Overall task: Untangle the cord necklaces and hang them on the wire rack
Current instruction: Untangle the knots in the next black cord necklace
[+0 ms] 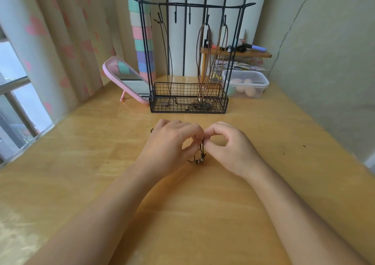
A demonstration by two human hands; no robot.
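A dark cord necklace (200,156) with small beads hangs between my two hands just above the wooden table (263,134). My left hand (172,140) and my right hand (229,147) both pinch its cord at the top, fingertips nearly touching. A bit of dark cord (152,130) shows left of my left hand. The black wire rack (188,98) stands behind, at the table's middle back. A thin dark necklace (170,61) hangs from its left hook. Two brown cord necklaces (203,61) hang from the right hooks, their pendants resting in the basket base.
A pink-framed mirror (123,75) leans left of the rack. A clear plastic box (246,84) with pale eggs sits to its right, under a small wooden shelf (237,53) holding pens. Curtains and a window lie along the left edge, a wall on the right.
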